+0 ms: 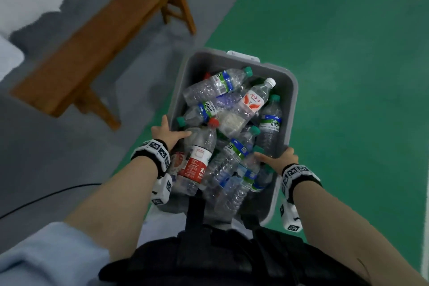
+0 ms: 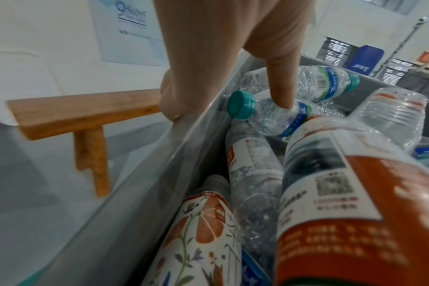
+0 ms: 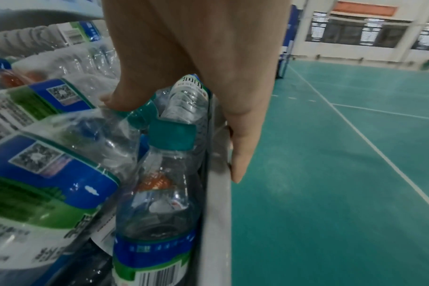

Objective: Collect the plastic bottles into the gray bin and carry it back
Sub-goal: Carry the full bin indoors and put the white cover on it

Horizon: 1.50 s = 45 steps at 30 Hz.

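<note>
A gray bin (image 1: 294,93) hangs in front of my body, held between both hands. It is heaped with several empty plastic bottles (image 1: 222,123), clear ones with teal, red and white caps. My left hand (image 1: 173,130) grips the left rim (image 2: 159,154): the fingers curl over the outside and the thumb presses on a teal-capped bottle (image 2: 269,114) inside. My right hand (image 1: 276,157) grips the right rim (image 3: 217,212) the same way, its thumb resting on a bottle top and its fingers down the outer wall. In the wrist views the left hand (image 2: 220,58) and right hand (image 3: 184,67) straddle the rims.
A long wooden bench (image 1: 102,37) stands on the grey floor to the left, near a white wall. Green court flooring (image 1: 348,76) with white lines stretches ahead and to the right. A black cable (image 1: 46,197) lies on the grey floor at lower left.
</note>
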Each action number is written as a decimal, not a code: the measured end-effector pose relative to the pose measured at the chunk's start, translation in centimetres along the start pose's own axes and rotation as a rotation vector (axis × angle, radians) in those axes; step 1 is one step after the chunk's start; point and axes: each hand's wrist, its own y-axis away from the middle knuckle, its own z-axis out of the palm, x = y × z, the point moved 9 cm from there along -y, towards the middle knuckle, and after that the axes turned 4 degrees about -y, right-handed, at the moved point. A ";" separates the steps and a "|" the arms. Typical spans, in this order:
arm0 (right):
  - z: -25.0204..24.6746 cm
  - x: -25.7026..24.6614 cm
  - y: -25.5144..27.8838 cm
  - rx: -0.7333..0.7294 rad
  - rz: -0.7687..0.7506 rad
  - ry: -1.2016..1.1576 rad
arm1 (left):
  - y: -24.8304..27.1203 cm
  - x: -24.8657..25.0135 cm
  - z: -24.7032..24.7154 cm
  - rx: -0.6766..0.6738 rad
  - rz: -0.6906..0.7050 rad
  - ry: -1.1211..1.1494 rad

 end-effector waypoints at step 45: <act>54.4 -39.7 42.6 -0.316 -0.958 0.735 | 17.2 -61.1 -40.7 0.712 -0.636 0.745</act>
